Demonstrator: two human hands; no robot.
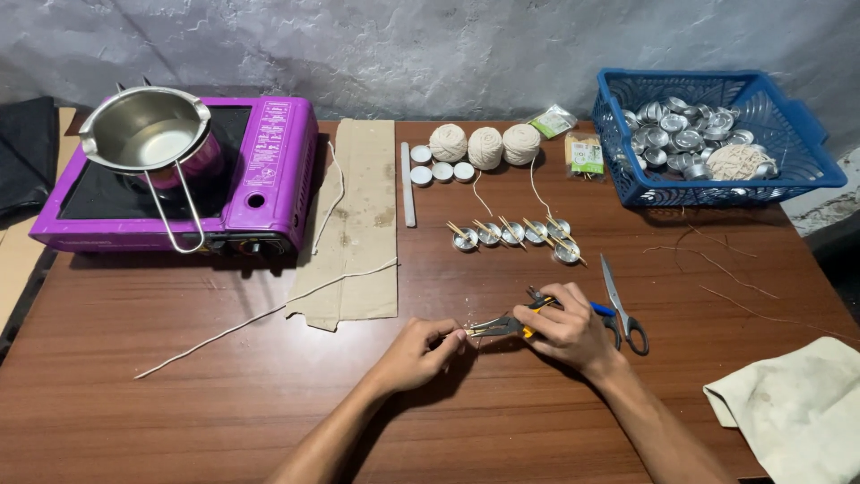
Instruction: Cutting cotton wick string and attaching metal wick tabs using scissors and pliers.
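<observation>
My right hand (pixel 571 330) grips a pair of pliers (pixel 502 326) with yellow and black handles, its jaws pointing left. My left hand (pixel 421 351) pinches something small at the plier jaws; what it is I cannot make out. Both hands rest low over the brown wooden table (pixel 179 394). Scissors (pixel 620 305) with dark handles lie just right of my right hand. Beyond the hands stand several small metal cups (pixel 515 235) with wooden sticks laid across them.
A purple portable stove (pixel 269 170) with a steel pot (pixel 148 130) sits at the back left. Cardboard (pixel 363 215) and a long white cord (pixel 260 315) lie beside it. Three balls of twine (pixel 485 145), a blue basket (pixel 806 170) of metal cups and a cloth (pixel 797 403) are also here.
</observation>
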